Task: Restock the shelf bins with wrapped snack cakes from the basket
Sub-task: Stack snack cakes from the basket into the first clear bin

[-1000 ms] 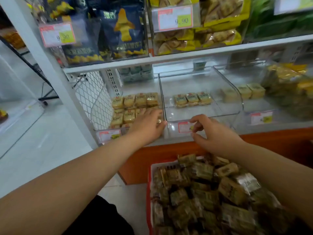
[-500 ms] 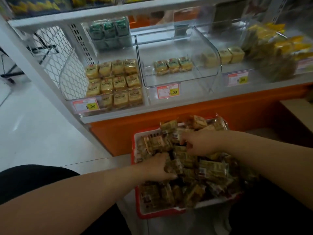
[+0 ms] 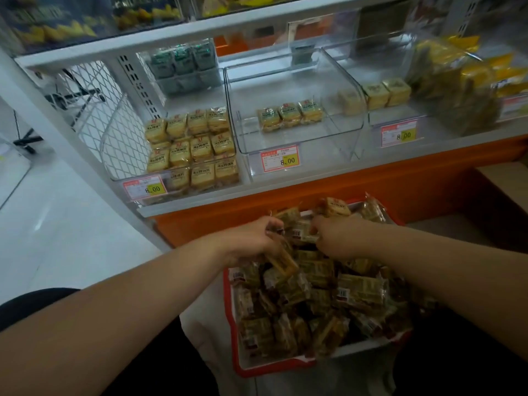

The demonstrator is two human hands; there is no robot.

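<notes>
Both hands, left hand [image 3: 251, 238] and right hand [image 3: 337, 238], grip wrapped snack cakes [image 3: 300, 234] at the basket [image 3: 228, 310] far edge; slippery wrappers, overfull grabs could easily spill some.

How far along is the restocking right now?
Early. Done: the left bin is mostly full. In hand: the left hand and right hand are grabbing cakes in the heaped basket. Left: the middle bin holds three cakes.
</notes>
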